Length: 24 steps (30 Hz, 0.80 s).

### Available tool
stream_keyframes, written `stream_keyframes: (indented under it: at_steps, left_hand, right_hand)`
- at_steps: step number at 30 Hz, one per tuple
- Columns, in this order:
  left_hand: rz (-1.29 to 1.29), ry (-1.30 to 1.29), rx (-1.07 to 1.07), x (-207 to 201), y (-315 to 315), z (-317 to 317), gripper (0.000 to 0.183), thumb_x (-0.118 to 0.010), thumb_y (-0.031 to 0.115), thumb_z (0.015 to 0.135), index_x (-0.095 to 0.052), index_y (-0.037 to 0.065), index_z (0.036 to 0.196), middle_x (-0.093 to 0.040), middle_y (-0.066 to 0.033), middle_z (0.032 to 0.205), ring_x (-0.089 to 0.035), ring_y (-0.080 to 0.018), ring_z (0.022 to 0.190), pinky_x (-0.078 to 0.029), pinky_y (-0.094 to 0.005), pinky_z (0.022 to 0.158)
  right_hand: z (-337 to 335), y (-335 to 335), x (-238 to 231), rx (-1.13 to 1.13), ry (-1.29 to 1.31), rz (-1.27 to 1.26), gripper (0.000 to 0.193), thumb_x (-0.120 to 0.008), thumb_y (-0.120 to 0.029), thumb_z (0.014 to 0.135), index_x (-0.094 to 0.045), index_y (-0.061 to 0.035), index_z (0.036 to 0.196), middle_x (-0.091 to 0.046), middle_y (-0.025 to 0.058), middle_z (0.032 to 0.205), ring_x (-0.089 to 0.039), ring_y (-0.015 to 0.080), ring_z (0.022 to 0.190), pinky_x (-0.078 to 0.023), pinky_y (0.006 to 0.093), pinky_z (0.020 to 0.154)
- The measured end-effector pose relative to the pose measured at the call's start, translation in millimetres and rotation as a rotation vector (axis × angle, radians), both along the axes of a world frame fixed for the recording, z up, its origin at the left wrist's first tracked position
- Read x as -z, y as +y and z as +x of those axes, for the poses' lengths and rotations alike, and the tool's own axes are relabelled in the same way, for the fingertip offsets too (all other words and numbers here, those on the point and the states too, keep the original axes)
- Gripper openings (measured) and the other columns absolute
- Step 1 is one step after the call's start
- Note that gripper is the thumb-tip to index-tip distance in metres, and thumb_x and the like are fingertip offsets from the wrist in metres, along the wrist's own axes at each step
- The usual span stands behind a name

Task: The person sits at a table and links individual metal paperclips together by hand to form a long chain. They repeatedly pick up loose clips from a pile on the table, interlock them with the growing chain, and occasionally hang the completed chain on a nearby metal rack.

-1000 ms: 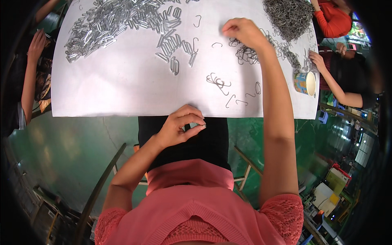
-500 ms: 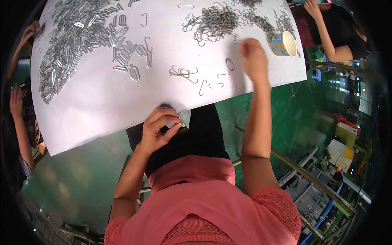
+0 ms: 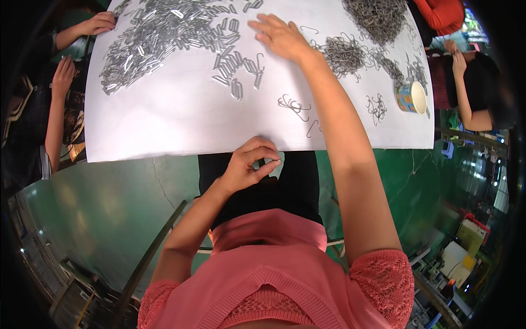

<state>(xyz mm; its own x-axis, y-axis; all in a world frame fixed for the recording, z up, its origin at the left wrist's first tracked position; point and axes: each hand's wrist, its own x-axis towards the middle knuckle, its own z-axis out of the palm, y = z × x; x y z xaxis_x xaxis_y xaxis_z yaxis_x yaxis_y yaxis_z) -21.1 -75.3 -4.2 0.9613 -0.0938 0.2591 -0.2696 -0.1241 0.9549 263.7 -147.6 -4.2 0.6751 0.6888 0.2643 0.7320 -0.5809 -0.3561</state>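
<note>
At the left edge of the worktop (image 3: 142, 123), toward the far corner, is a co-worker's hand (image 3: 100, 23). Next comes a big heap of silver loops (image 3: 150, 41), lying every which way. Nearer you, one loop pair (image 3: 236, 90) lies with its long side running from the near edge to the far edge. Your left hand (image 3: 246, 164) is at the near edge, its fingers pinching a small piece (image 3: 280, 160) too tiny to name. Your right hand (image 3: 281, 40) reaches toward the far edge, fingers spread, just right of the loops; I can't tell if it touches down. Loose wire hooks (image 3: 294, 106) lie left of your right arm, pointing different ways. Past it are a tangled hook pile (image 3: 344, 56), a small hook bunch (image 3: 376, 108), a big dark heap (image 3: 379, 21) by the far right corner, and a paper cup (image 3: 404, 98) near the right edge.
</note>
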Motion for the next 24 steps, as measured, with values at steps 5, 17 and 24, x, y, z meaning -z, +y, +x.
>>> stream_keyframes:
  at_steps: [5,17,24]
  left_hand:
    - [-0.036,-0.042,-0.015,5.2,-2.5,-2.5,0.015,-0.073,0.002,0.072,-0.066,0.005,0.085,-0.060,-0.0041,0.089,-0.058,-0.0181,0.081,-0.047,-0.0282,0.068]
    - [0.013,-0.056,-0.027,-11.2,-11.0,-13.4,0.012,-0.072,0.005,0.075,-0.065,0.007,0.086,-0.063,-0.0028,0.088,-0.057,-0.0175,0.081,-0.046,-0.0277,0.067]
    - [-0.032,0.080,-0.131,-23.0,-27.1,-28.5,0.010,-0.070,0.008,0.078,-0.066,0.006,0.087,-0.065,-0.0029,0.080,-0.058,-0.0122,0.069,-0.044,-0.0244,0.053]
  right_hand:
    - [-34.8,-42.9,7.5,-0.096,-0.141,-0.117,0.035,-0.051,-0.024,0.093,-0.053,-0.0217,0.127,-0.050,0.0028,0.133,-0.045,0.0232,0.123,-0.035,0.0379,0.104]
    - [49.7,-55.7,-38.7,0.122,0.088,-0.536,0.020,-0.053,-0.020,0.087,-0.063,-0.0065,0.099,-0.061,0.0129,0.108,-0.058,0.0292,0.100,-0.046,0.0386,0.086]
    - [-62.0,-69.2,-53.9,0.108,0.531,0.086,0.011,-0.055,-0.012,0.088,-0.057,-0.0005,0.090,-0.062,0.0091,0.082,-0.060,0.0182,0.070,-0.047,0.0307,0.062]
